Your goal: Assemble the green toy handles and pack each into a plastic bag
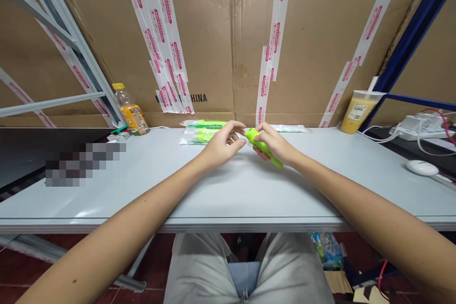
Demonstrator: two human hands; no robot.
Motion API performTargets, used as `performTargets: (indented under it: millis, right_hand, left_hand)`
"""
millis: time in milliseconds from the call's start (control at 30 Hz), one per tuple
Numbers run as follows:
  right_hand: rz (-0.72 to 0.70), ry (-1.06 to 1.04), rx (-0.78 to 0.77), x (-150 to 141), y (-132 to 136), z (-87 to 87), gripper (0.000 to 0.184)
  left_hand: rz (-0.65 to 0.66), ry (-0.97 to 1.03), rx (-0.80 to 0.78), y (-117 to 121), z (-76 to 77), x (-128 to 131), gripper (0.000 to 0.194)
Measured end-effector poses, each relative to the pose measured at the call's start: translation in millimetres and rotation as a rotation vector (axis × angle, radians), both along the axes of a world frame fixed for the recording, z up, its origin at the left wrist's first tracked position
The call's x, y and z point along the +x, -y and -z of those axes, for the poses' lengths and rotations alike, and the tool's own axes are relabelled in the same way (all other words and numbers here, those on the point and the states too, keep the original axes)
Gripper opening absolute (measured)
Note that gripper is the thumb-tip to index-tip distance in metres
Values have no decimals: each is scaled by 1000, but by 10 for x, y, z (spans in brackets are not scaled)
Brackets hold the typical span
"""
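My right hand (pixel 273 145) is closed around a bright green, handle-shaped object (pixel 262 146) with a ribbed round end. Its ribbed end points up and left, while the narrower rounded end sticks out below my palm. Just left of the ribbed end is my left hand (pixel 225 145), its fingers bent and apart with nothing visible between them. Behind my left hand lie clear plastic packets (pixel 198 136) with similar green things inside. A flat, pale packet (pixel 289 128) rests on the table beyond my right hand.
At the back left of the white table (pixel 213 194) a juice bottle (pixel 132 113) leans slightly. A cup of yellow drink (pixel 359 111) stands at the back right, near cables and a white mouse (pixel 422 167). A cardboard wall (pixel 210 47) closes off the rear.
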State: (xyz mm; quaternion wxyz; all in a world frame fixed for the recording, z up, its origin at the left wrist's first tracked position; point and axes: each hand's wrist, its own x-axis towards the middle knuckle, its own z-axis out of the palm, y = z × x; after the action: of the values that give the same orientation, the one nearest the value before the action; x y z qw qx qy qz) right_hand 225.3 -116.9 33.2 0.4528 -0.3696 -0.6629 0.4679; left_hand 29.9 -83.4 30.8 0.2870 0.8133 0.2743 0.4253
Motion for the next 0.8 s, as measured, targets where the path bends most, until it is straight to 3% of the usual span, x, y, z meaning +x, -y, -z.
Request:
performTargets:
  millis: [167, 333, 433, 567, 667, 800]
  right_hand:
    - [-1, 14, 1, -37, -7, 52, 23]
    - [9, -18, -1, -32, 2, 24, 16]
    - [-38, 0, 2, -20, 4, 12, 8]
    - [-112, 13, -27, -10, -14, 39, 5]
    - [-154, 12, -33, 3, -17, 44, 6]
    - [-205, 52, -38, 39, -14, 8, 18]
  left_hand:
    - [59, 21, 2, 34, 50, 70, 33]
    - [98, 3, -41, 69, 9, 84, 48]
    - [144, -68, -45, 109, -31, 92, 39]
    - [181, -64, -193, 118, -16, 92, 36]
    - [231, -71, -268, 102, 9, 73, 42]
    - [265, -72, -223, 77, 13, 31, 48]
